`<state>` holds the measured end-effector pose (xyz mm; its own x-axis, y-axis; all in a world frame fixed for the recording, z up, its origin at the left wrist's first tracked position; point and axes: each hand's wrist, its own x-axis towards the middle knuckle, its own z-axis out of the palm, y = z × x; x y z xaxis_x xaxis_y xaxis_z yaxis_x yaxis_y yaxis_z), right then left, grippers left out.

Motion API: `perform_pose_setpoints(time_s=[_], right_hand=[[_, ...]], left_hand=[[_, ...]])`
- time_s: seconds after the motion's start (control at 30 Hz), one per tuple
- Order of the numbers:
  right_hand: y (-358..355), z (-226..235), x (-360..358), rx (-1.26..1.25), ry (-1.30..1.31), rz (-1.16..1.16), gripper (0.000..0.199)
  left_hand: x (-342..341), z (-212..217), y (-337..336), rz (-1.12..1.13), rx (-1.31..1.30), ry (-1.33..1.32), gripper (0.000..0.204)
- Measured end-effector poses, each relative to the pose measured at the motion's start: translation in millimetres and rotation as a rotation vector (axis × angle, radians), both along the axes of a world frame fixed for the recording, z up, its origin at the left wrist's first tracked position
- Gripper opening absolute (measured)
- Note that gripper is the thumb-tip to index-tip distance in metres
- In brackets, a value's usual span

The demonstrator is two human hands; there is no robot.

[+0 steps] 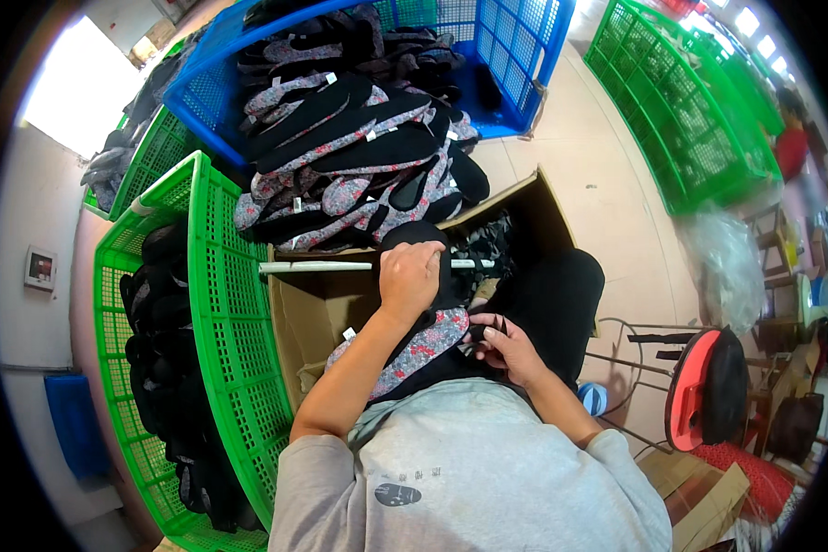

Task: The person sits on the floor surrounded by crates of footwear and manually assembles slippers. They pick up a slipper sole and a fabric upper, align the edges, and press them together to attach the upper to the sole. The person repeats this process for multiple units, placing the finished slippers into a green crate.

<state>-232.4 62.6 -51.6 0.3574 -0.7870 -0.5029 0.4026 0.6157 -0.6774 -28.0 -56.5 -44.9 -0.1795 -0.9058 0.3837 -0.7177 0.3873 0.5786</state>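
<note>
My left hand (409, 276) is closed over a black-soled slipper (401, 235), its fingers on the dark sole at the edge of the heap. Below that hand, a grey slipper with a red floral print (423, 351) lies across my lap. My right hand (506, 350) is beside the floral slipper's end, with thumb and fingers pinched round a small dark pointed tool (500, 322). Its exact kind is too small to make out. A white rod (317, 267) spans the open cardboard box (290, 313) in front of me and passes under my left hand.
Floral slippers with black soles (359, 152) spill from a tipped blue crate (515, 55). A green crate (239, 350) of dark slippers stands close at my left. Another green crate (685, 110) is at the far right, with a red-and-black round stool (708, 391) nearer.
</note>
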Motion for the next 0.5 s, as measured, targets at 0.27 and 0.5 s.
perform_pose_setpoints(time_s=[0.27, 0.5], right_hand=[[-9, -2, 30, 0.003, 0.079, -0.01, 0.036], [-9, -22, 25, 0.018, 0.024, -0.084, 0.032]], left_hand=[[-11, 13, 8, -0.034, -0.061, -0.324, 0.013], [11, 56, 14, -0.206, 0.167, -0.407, 0.016]])
